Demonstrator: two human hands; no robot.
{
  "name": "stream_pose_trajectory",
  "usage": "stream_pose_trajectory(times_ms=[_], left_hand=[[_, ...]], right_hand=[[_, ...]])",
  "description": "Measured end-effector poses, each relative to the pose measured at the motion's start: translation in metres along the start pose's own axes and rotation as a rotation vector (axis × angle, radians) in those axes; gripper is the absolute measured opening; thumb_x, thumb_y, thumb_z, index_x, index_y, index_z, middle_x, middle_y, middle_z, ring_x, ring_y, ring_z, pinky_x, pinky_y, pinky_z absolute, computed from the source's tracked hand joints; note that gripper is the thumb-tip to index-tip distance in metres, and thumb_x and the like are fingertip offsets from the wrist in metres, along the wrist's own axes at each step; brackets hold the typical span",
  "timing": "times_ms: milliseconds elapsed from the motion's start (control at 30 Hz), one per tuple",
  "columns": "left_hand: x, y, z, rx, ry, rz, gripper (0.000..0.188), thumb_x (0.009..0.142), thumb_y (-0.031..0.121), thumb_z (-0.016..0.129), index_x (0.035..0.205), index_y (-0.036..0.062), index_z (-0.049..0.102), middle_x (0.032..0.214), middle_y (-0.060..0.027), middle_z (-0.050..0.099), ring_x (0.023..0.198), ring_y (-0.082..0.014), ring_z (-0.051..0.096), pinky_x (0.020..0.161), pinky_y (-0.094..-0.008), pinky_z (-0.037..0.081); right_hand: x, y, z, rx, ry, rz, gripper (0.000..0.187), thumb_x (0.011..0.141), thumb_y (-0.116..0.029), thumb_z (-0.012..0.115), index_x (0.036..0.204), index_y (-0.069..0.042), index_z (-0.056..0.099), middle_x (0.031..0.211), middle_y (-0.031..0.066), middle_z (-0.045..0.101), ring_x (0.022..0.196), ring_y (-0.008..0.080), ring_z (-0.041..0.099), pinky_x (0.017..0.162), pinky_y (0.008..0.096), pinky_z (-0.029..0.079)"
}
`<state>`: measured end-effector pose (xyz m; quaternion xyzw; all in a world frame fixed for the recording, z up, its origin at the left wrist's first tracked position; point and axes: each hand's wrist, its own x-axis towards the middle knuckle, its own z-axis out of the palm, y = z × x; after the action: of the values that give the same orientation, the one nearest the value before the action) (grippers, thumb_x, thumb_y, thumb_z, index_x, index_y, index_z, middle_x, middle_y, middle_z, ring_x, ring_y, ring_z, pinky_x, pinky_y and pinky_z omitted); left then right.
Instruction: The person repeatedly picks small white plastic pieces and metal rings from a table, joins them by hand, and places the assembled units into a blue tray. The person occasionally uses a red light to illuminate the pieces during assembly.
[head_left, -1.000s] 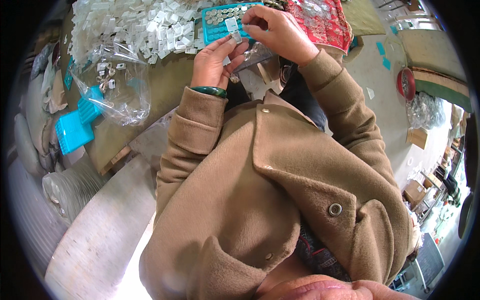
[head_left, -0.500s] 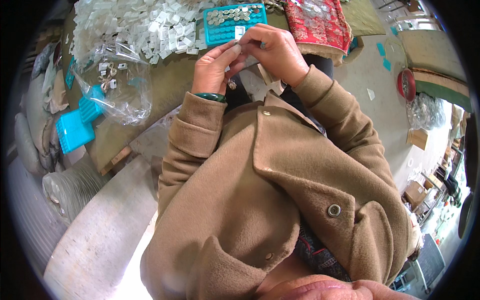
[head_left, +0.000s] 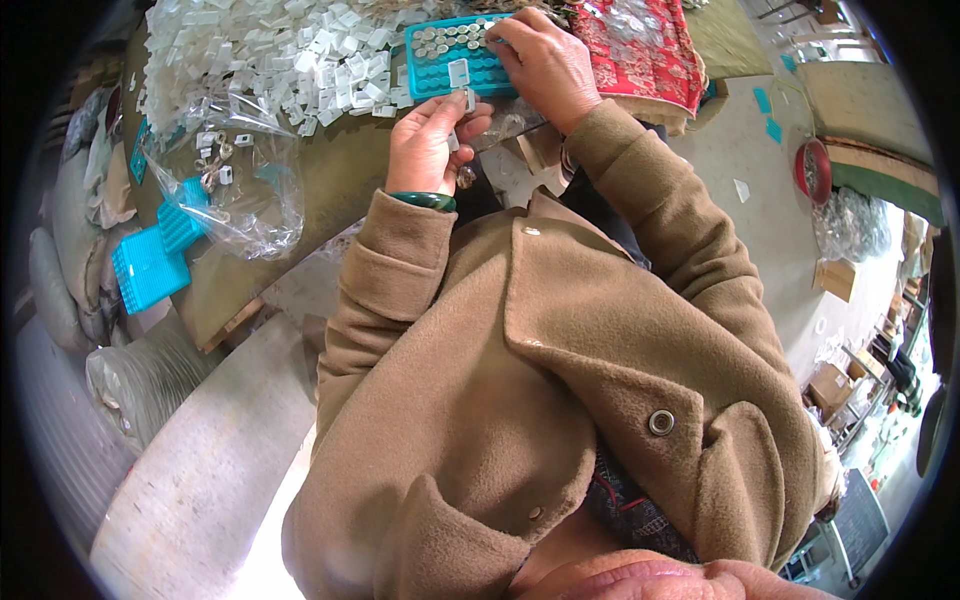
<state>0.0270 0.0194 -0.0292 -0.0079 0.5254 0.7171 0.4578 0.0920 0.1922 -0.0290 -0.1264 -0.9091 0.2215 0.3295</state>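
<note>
My left hand [head_left: 428, 143] is closed round a small white plastic case, whose raised lid [head_left: 458, 73] stands up beyond the fingertips. A strand of cord with beads hangs below that hand. Over the right side of a blue tray [head_left: 432, 82] with round hollows, my right hand [head_left: 548, 70] has its fingers bent and drawn together. The fingertips touch the row of small round silvery discs [head_left: 443, 42] in the tray's far half. Whether a disc is between them is hidden. The near hollows of the tray hold no discs.
A large heap of white plastic cases [head_left: 270, 60] covers the table's far left. A clear plastic bag [head_left: 265, 205] lies near the table edge by stacked blue trays [head_left: 150, 265]. Right of the tray is a red patterned cloth [head_left: 645, 60] with clear pieces on it.
My right hand has left the left hand and moved up to the discs in the blue tray. My left hand stays almost in place, still holding the white case.
</note>
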Motion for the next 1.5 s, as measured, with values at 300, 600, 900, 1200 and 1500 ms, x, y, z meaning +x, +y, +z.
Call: stream_pose_trajectory(times_ms=[300, 600, 900, 1200, 1500], left_hand=[[-0.007, 0.009, 0.004, 0.000, 0.006, -0.020, 0.020, 0.094, 0.019, 0.063, 0.109, 0.0052, 0.065, 0.106, -0.0078, 0.071, 0.092, -0.0095, 0.068, 0.060, -0.0154, 0.052], [-0.018, 0.011, 0.012, 0.020, -0.030, 0.023, 0.020, 0.091, 0.009, 0.065, 0.111, 0.0033, 0.066, 0.099, -0.0043, 0.070, 0.091, -0.0094, 0.068, 0.062, -0.0160, 0.054], [-0.021, -0.004, 0.011, 0.029, -0.023, 0.185, 0.029, 0.089, 0.008, 0.068, 0.116, -0.0014, 0.065, 0.101, -0.0073, 0.071, 0.088, -0.0126, 0.069, 0.066, -0.0199, 0.056], [-0.030, -0.004, 0.005, 0.185, -0.049, 0.272, 0.029, 0.092, 0.014, 0.066, 0.117, 0.0003, 0.065, 0.101, -0.0072, 0.071, 0.088, -0.0129, 0.069, 0.064, -0.0197, 0.056], [-0.034, -0.003, 0.001, -0.031, -0.076, 0.007, 0.021, 0.096, 0.018, 0.062, 0.112, 0.0057, 0.064, 0.099, -0.0039, 0.069, 0.089, -0.0095, 0.067, 0.058, -0.0148, 0.052]], right_hand=[[-0.006, -0.012, -0.011, 0.169, -0.047, -0.013, 0.014, 0.087, -0.005, 0.065, 0.100, -0.008, 0.064, 0.089, 0.0089, 0.063, 0.084, 0.0253, 0.064, 0.073, 0.0347, 0.051], [-0.023, -0.031, -0.015, 0.469, -0.034, 0.000, 0.015, 0.083, -0.003, 0.068, 0.097, -0.006, 0.064, 0.090, 0.0078, 0.064, 0.083, 0.0233, 0.065, 0.072, 0.0312, 0.053], [-0.025, -0.033, -0.022, 0.215, -0.037, -0.339, 0.020, 0.074, -0.001, 0.067, 0.093, -0.008, 0.063, 0.086, 0.0066, 0.064, 0.084, 0.0279, 0.062, 0.074, 0.0380, 0.051], [-0.025, -0.035, -0.026, 0.924, -0.286, 0.371, 0.019, 0.089, -0.010, 0.070, 0.103, -0.006, 0.057, 0.091, 0.0040, 0.059, 0.089, 0.0113, 0.061, 0.080, 0.0265, 0.054], [-0.036, -0.055, -0.018, 0.726, -0.354, 0.471, 0.031, 0.099, -0.027, 0.056, 0.091, 0.002, 0.064, 0.071, 0.0065, 0.065, 0.062, 0.0112, 0.065, 0.059, 0.0275, 0.051]])
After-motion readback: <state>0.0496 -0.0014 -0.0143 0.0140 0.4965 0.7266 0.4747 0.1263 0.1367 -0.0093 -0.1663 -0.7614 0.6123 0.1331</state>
